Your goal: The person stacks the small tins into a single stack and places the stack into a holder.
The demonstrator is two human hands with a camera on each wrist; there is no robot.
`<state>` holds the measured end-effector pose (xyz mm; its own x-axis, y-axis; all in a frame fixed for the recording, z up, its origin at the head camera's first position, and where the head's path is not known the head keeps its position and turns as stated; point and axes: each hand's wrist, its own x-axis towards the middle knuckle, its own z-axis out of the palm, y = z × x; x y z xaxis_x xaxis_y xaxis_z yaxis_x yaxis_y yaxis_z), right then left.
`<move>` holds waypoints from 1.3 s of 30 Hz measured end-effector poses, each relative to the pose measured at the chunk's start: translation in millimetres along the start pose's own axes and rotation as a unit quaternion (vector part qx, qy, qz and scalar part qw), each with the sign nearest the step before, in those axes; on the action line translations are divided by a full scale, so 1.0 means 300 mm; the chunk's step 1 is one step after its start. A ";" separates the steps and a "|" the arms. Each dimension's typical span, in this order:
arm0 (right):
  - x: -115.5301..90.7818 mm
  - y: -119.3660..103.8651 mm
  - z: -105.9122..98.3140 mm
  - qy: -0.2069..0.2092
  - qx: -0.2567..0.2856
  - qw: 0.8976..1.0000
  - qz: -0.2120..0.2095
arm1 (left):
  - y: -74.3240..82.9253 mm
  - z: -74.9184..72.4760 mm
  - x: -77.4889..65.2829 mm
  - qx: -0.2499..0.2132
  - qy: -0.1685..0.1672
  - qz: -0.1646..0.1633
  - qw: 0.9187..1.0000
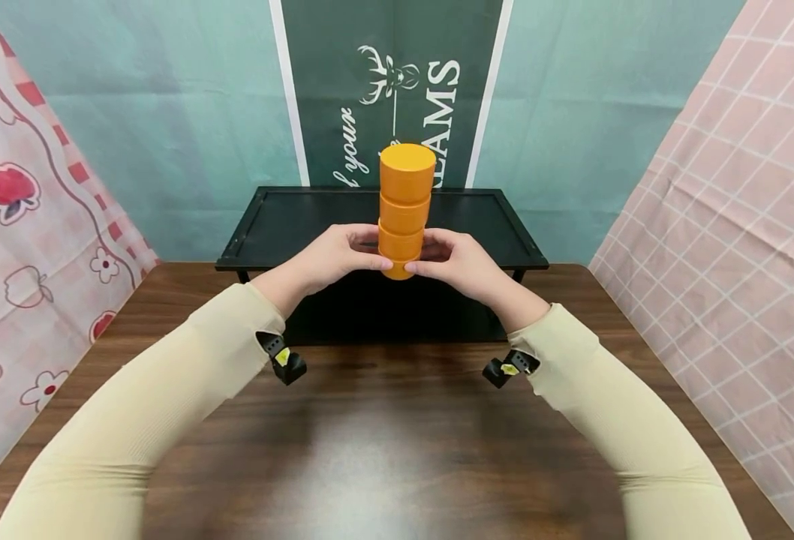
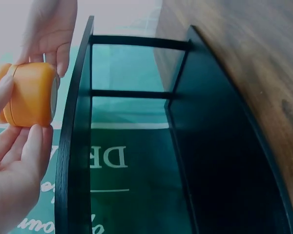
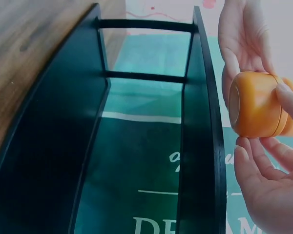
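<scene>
A tall orange stack of round containers (image 1: 405, 202) stands upright between both hands, in front of or over the black shelf's front edge. Several sections show, marked by seams, with a flat lid on top. My left hand (image 1: 339, 259) grips the lowest part from the left, its thumb across the front. From the right, my right hand (image 1: 461, 266) holds the same part, thumb also at the front. In the left wrist view, the lowest container (image 2: 33, 95) shows a pale base close to the shelf's top board; the right wrist view shows this container (image 3: 258, 105) too.
A black two-level shelf (image 1: 289, 221) stands at the back of the brown wooden table (image 1: 235, 465). Behind it hangs a green cloth (image 1: 545, 97) with white lettering. Patterned pink cloths (image 1: 741, 247) hang at both sides. Each wrist wears a small black camera (image 1: 292, 367).
</scene>
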<state>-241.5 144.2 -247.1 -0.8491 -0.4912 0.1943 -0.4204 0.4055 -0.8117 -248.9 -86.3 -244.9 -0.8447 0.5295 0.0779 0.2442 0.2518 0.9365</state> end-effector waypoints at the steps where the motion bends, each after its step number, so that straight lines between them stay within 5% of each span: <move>1: 0.007 0.002 -0.002 0.002 0.001 1.000 0.001 | 0.001 -0.004 0.008 0.001 0.001 -0.002 1.000; 18: 0.107 0.065 -0.021 0.013 -0.002 1.000 0.020 | -0.030 -0.027 0.110 -0.053 0.032 -0.029 0.998; 39: 0.137 0.061 0.011 0.054 -0.047 0.997 0.033 | -0.030 -0.042 0.134 -0.080 0.056 -0.044 0.994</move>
<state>-283.0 128.7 -255.8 -0.9034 -0.3775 0.2035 -0.3858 0.5080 -0.7701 -291.0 -77.4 -245.9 -0.9094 0.4154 0.0216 0.0948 0.1565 0.9831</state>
